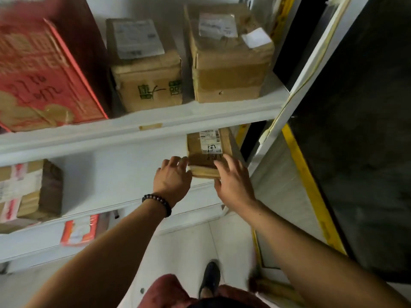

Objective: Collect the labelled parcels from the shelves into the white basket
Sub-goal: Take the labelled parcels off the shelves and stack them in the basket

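A small brown parcel with a white label lies at the right end of the middle shelf. My left hand, bead bracelet at the wrist, touches its left front corner with the fingers spread. My right hand rests its fingers on the parcel's right front edge, also spread. Neither hand has closed around it. On the shelf above stand two labelled cardboard boxes, one left and one right. The white basket is not in view.
A big red box fills the upper shelf's left. Taped parcels sit at the middle shelf's left, a red-and-white packet below. A white frame post and dark glass bound the right. My shoe stands on pale floor.
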